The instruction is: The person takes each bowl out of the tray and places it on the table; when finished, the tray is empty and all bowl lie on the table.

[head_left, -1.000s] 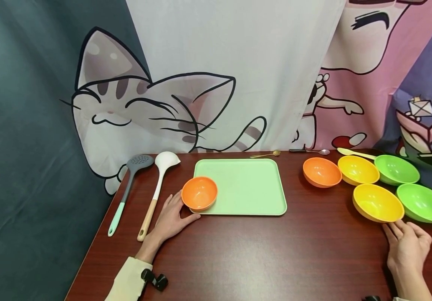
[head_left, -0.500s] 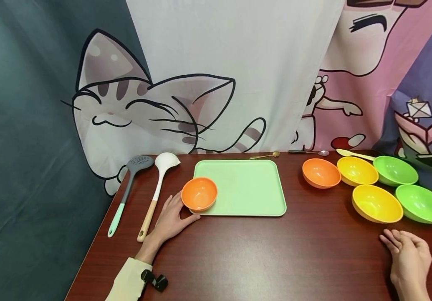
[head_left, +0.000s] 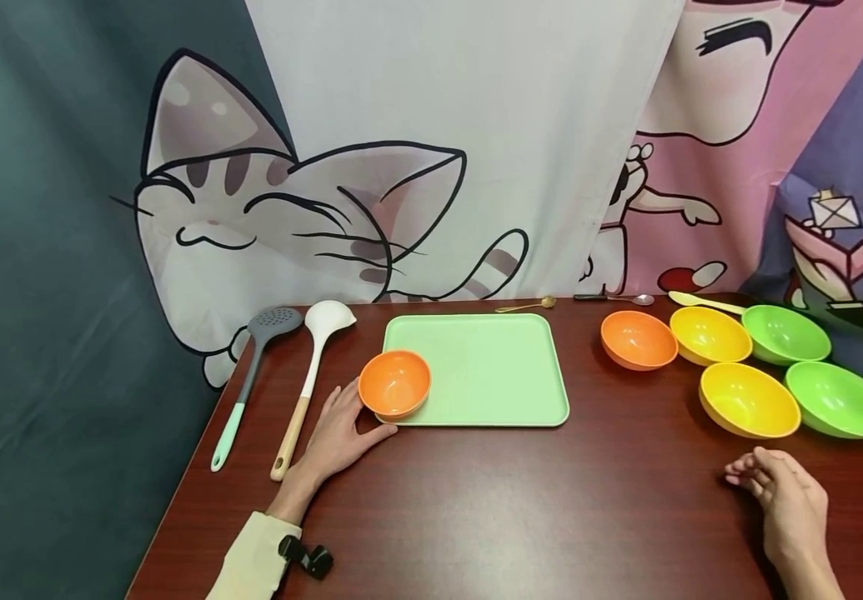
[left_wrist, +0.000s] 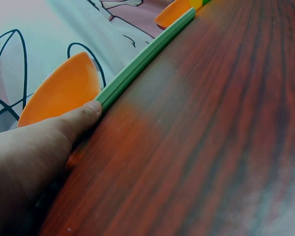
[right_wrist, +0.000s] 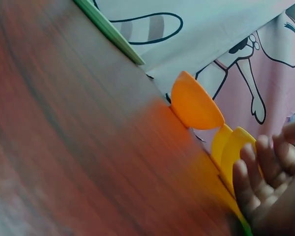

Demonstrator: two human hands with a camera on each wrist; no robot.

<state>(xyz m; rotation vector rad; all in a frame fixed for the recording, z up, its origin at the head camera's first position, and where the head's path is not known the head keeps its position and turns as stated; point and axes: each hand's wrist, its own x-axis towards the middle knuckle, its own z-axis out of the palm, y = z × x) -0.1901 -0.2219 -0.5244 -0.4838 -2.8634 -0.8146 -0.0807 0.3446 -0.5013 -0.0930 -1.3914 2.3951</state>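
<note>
My left hand (head_left: 339,435) rests at the left front corner of the light green tray (head_left: 506,371). Its fingers lie along the left side of an orange bowl (head_left: 395,383), which sits on that corner. In the left wrist view the thumb tip touches the tray's edge beside the bowl (left_wrist: 64,93). My right hand (head_left: 790,500) holds nothing, fingers loosely bent, in front of the nearer yellow bowl (head_left: 750,400) and apart from it. The right wrist view has those fingers (right_wrist: 265,172) in front of the yellow bowls.
Right side: another orange bowl (head_left: 639,340), a second yellow bowl (head_left: 710,335), green bowls (head_left: 786,333) and a yellow-handled utensil (head_left: 704,302). Small spoons (head_left: 641,300) lie along the back edge. A slotted turner (head_left: 254,367) and a white ladle (head_left: 317,367) lie left.
My right hand has come away from the nearer yellow bowl, back toward me and a little left. The left hand and its bowl stay in place; the view shifts slightly.
</note>
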